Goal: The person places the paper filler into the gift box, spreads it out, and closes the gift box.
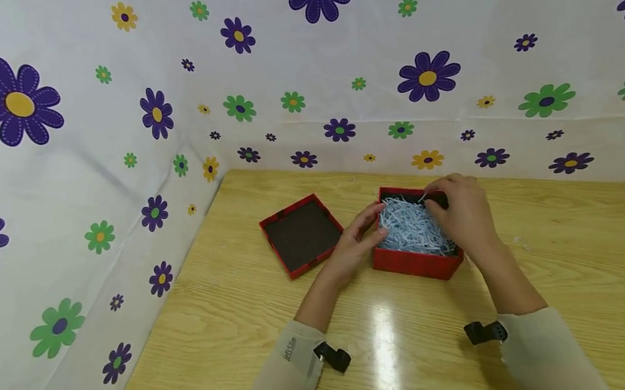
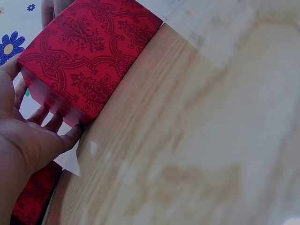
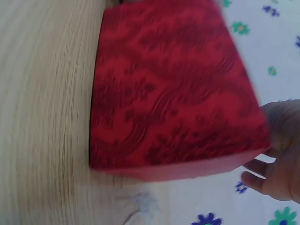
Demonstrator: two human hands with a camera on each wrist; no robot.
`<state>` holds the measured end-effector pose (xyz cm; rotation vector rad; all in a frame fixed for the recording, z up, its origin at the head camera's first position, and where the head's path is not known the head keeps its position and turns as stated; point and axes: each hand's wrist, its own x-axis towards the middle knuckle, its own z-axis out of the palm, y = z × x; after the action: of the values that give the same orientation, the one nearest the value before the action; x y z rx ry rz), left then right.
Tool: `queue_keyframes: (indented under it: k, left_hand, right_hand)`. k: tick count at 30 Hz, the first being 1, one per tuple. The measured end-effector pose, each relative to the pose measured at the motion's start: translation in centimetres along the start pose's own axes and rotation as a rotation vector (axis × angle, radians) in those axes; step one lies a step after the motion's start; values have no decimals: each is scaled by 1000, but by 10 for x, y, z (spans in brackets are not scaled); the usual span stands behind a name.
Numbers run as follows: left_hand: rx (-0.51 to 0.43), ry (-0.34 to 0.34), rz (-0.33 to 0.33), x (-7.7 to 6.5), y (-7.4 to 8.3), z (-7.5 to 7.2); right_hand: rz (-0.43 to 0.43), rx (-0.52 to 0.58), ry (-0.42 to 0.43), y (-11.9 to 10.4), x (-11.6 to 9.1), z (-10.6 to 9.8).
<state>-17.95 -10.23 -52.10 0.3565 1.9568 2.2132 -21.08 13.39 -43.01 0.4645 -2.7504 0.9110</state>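
A red patterned box (image 1: 417,264), its lid off, stands on the table, filled with pale blue shredded paper (image 1: 411,227). At its left wall my left hand (image 1: 354,242) holds the box, thumb at the rim. In the left wrist view, the fingers of the left hand (image 2: 33,136) lie along the outside of that wall. My right hand (image 1: 462,210) reaches over the back right rim, thumb and forefinger apart beside the paper. Behind the box in the right wrist view, part of the right hand (image 3: 283,154) shows; its thumb and forefinger are hidden.
The red lid (image 1: 301,234) lies left of the box, dark inside facing up. Beneath everything is a wood-grain table (image 1: 226,310). A white flowered cloth (image 1: 323,55) hangs behind and at the left. A few paper shreds (image 1: 520,242) lie right of the box.
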Motion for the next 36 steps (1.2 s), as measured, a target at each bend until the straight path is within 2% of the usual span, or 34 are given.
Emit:
queue_keyframes:
  k: [2,7,13,29,36]
  left_hand:
    - [2,2,0,0,-1,1]
    - [16,6,-10,-2,1,3]
    - [35,11,-12,0,6,3]
    - [6,9,-11,-1,-1,2]
    - [21,12,-16,0,0,1]
  right_hand:
    - [15,-2,-5,8,6,2]
    - [53,80,-55,24,12,3]
    - [29,121,-19,29,15,5]
    - [-3,166,20,31,16,9]
    - [-35,166,6,17,8,1]
